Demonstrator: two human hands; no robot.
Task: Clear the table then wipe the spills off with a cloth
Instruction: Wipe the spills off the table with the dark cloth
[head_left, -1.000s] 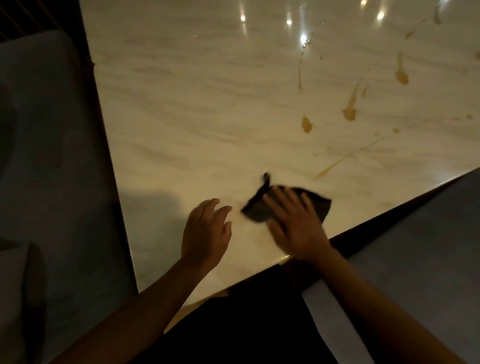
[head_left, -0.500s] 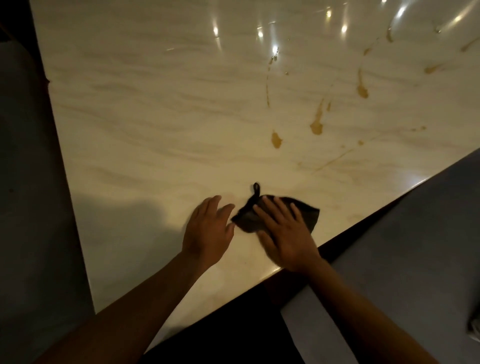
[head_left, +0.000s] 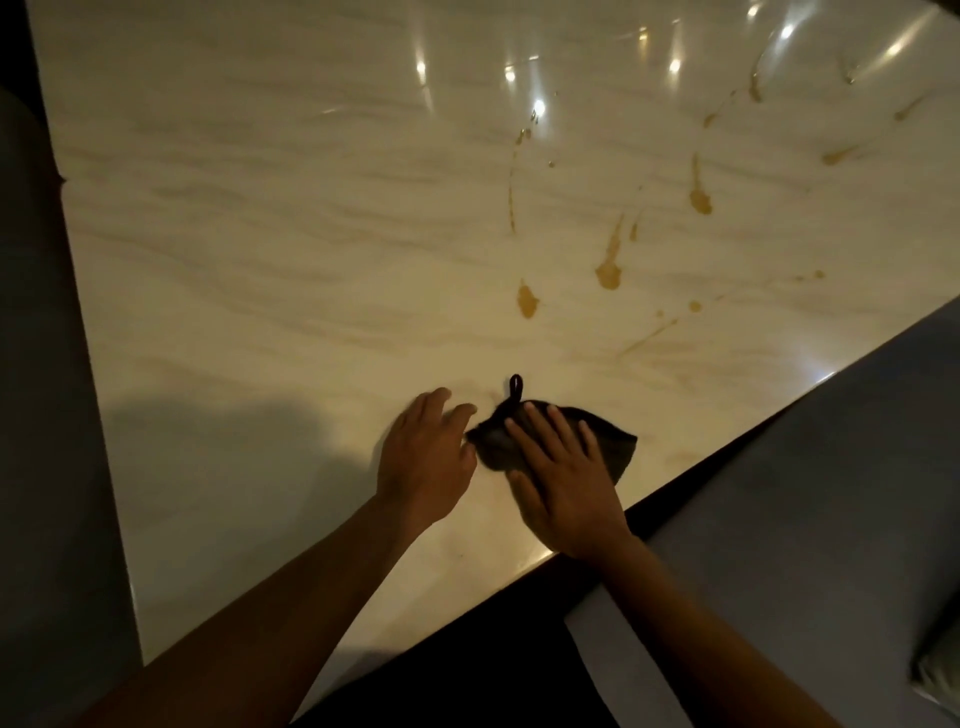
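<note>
The cloth lies long axis three-to-nine, loop pointing twelve. The right hand presses it, fingers spread; the left hand rests flat at its nine o'clock. Spills dot the table toward one.

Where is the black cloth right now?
In the head view, the dark cloth lies flat on the marble table near its front edge, under the right hand, with the left hand just beside it.

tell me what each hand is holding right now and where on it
Neither grips anything. The right hand presses flat on the dark cloth, covering its middle. The left hand lies open on the table beside the cloth.
</note>
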